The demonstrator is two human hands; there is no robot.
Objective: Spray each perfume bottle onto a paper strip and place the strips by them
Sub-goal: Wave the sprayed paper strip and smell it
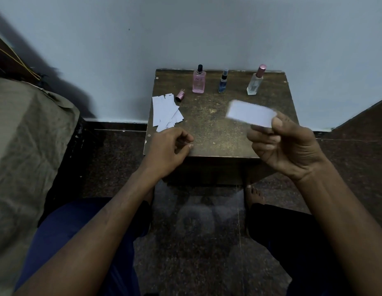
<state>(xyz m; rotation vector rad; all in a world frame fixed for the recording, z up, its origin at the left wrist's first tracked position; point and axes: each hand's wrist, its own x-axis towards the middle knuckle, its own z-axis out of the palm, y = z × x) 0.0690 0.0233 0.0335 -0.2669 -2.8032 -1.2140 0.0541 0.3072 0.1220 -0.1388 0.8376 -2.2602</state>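
Strip (pixel 251 113) sat pinched in my right hand (pixel 286 146) above the tabletop (pixel 209 124); my left hand (pixel 168 146) hung loosely curled, empty. I judged the uncapped pink bottle (pixel 199 81) the one to spray, aiming squarely at paper.

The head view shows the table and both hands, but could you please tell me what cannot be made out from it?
- Paper strip in the right hand: motion-blurred; any marks or wetness unreadable, and the fingers cover its near end.
- Blue bottle: label too small to read.
- Clear bottle: fill level unclear, dim and small.
- Left hand: curled; its palm is hidden, so whether the grip holds anything is uncertain.
- Stack of strips: overlapping, so the count is unclear.
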